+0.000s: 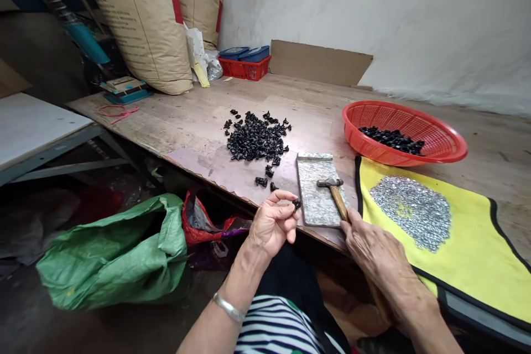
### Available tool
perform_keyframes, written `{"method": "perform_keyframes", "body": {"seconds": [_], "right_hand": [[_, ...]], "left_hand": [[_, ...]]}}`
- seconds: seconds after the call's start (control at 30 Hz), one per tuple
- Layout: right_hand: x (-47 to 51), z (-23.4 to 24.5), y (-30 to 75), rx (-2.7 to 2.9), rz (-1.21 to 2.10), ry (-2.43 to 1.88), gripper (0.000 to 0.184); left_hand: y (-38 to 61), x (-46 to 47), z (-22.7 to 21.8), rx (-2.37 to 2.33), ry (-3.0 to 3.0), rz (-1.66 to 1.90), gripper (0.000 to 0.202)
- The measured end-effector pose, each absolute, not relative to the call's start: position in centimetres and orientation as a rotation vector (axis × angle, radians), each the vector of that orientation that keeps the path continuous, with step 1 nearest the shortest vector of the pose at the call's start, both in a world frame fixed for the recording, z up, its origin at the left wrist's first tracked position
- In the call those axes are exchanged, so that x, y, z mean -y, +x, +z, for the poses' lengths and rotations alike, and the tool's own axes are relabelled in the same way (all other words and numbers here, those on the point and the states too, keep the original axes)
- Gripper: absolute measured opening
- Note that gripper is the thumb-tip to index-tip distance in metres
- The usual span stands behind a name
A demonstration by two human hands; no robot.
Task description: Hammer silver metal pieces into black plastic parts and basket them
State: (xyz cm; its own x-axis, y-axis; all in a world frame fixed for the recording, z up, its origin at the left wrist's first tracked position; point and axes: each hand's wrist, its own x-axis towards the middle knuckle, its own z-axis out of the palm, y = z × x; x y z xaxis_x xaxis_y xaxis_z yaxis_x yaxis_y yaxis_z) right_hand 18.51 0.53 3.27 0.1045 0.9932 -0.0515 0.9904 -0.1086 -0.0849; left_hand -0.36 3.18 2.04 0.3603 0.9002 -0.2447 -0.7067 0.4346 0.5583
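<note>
My left hand (274, 224) is at the table's front edge, its fingertips pinched on a small black plastic part (296, 204) just left of a grey metal block (317, 188). My right hand (365, 243) grips the wooden handle of a small hammer (334, 191), whose head rests on the block. A heap of the same black parts (256, 139) lies on the wooden table (199, 116) beyond my left hand. To the right, a pile of tiny silver metal pieces (412, 210) is spread on a yellow cloth (477, 254).
A red mesh basket (440, 146) holding more black parts stands behind the yellow cloth. Paper sacks (145, 16), a small red crate (244, 68) and a cardboard sheet (319, 62) line the back. A green bag (120, 254) and a red bag (199, 224) lie on the floor.
</note>
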Motion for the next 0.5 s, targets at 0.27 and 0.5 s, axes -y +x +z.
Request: {"method": "perform_keyframes", "body": {"seconds": [0.27, 0.5], "right_hand": [[1.5, 3.9, 18.5, 1.909, -0.225, -1.846, 0.03], [2.0, 5.2, 15.9, 1.361, 0.887, -1.671, 0.032]], "left_hand": [[0.3, -2.3, 1.5, -0.488, 0.15, 0.959, 0.009], [1.5, -1.0, 2.7, -0.77, 0.571, 1.155, 0.016]]}}
